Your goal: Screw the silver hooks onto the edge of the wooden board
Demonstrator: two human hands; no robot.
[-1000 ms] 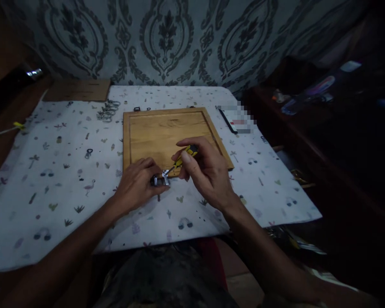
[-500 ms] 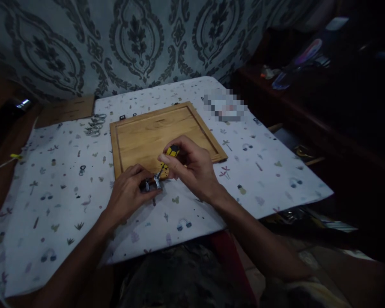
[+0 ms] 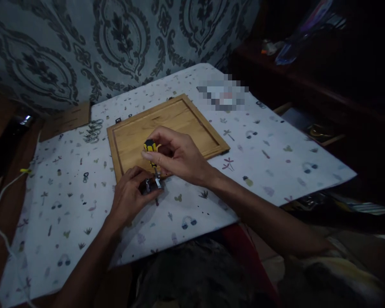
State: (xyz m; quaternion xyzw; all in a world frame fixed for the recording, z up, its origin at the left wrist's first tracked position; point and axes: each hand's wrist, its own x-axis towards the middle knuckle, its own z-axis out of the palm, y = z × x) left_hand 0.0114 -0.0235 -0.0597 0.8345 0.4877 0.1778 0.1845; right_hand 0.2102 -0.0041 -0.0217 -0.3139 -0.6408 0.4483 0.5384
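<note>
My right hand (image 3: 179, 156) is closed around a screwdriver (image 3: 150, 147) with a black and yellow handle. The tool is nearly upright, its shaft pointing down at a small shiny metal fitting (image 3: 153, 184). Thumb and fingers of my left hand (image 3: 131, 192) grip this fitting from the left, at the near edge of a framed wooden panel (image 3: 166, 119). The panel lies flat on the table. Whether the screwdriver's tip sits in a screw is too small to tell.
A patterned white cloth (image 3: 263, 171) covers the table. Several metal fittings (image 3: 94, 130) lie in a pile left of the panel, near a piece of cardboard (image 3: 67, 122). A blurred-out packet (image 3: 224, 94) lies at the back right. A white cable (image 3: 2, 231) runs along the left side.
The screwdriver has swung from leaning right to nearly upright, and my right hand has shifted left with it. My left hand keeps its grip on the fitting. The view has turned slightly.
</note>
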